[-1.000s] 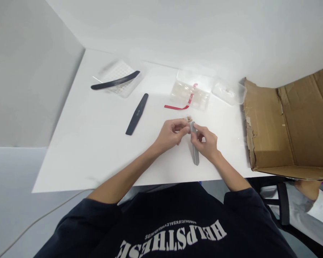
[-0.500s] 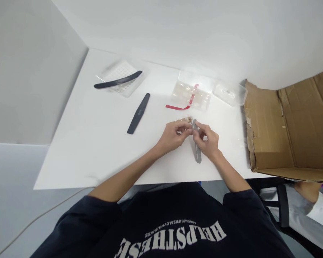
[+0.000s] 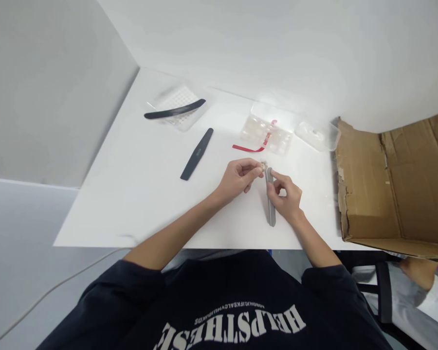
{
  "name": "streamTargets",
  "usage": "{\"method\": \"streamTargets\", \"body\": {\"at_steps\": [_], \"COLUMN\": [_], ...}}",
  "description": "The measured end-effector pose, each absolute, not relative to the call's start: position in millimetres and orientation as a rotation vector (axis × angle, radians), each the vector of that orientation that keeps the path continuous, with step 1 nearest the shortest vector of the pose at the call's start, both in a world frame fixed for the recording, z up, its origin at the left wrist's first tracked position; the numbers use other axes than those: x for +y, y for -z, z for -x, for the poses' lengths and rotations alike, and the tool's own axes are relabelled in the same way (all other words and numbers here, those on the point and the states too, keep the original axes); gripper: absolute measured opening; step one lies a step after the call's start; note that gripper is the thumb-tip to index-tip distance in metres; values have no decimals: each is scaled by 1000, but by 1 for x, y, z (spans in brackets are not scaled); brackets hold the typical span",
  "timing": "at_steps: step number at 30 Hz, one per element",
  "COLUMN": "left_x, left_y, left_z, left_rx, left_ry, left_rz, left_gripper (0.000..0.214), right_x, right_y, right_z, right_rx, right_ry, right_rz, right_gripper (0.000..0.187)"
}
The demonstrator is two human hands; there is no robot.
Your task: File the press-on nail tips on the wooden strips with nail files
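My left hand [image 3: 237, 177] pinches a small beige piece [image 3: 263, 166], possibly a false nail, between thumb and fingertips. My right hand [image 3: 284, 195] grips a grey nail file [image 3: 270, 209], which stands lengthwise on the white table [image 3: 138, 194] with its lower end near the table. The beige piece is just left of the file's upper end, almost touching it. Much of the piece is hidden by my fingers. Two black nail files lie farther off: one [image 3: 196, 154] on the bare table, one [image 3: 174, 109] across a clear plastic pack [image 3: 178, 99].
A clear compartment tray [image 3: 264, 133] with a red strip [image 3: 246, 148] and a small clear plastic box [image 3: 317, 136] stand beyond my hands. An open cardboard box [image 3: 368, 189] stands at the table's right edge. A co-worker's hand [image 3: 418, 272] shows below it.
My left hand has drawn slightly back from the file, with the beige piece still pinched. The grey file stays in my right hand. The whole scene has shifted slightly right in view.
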State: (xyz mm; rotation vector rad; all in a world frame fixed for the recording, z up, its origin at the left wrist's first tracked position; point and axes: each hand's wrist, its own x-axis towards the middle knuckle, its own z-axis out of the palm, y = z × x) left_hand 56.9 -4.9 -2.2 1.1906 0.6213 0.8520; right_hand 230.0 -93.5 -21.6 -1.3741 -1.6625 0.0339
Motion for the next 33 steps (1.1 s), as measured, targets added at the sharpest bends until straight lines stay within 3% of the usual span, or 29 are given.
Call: {"method": "streamTargets", "body": {"at_steps": [10, 18, 33], "left_x": [-13, -22, -20], "left_y": [2, 9, 5], "left_z": [-57, -58, -63], "left_rx": [667, 705, 721], "left_ry": [-827, -950, -845], "left_rz": [-1420, -1943, -1520], "left_gripper": [18, 13, 16], "right_x": [-92, -92, -94], "right_y": [24, 22, 20], "right_z": [-231, -229, -226], "right_rx": [-1718, -1701, -1584], "right_ry": [47, 76, 110], "right_rz": [1376, 1389, 1406], "right_gripper": [28, 29, 30]}}
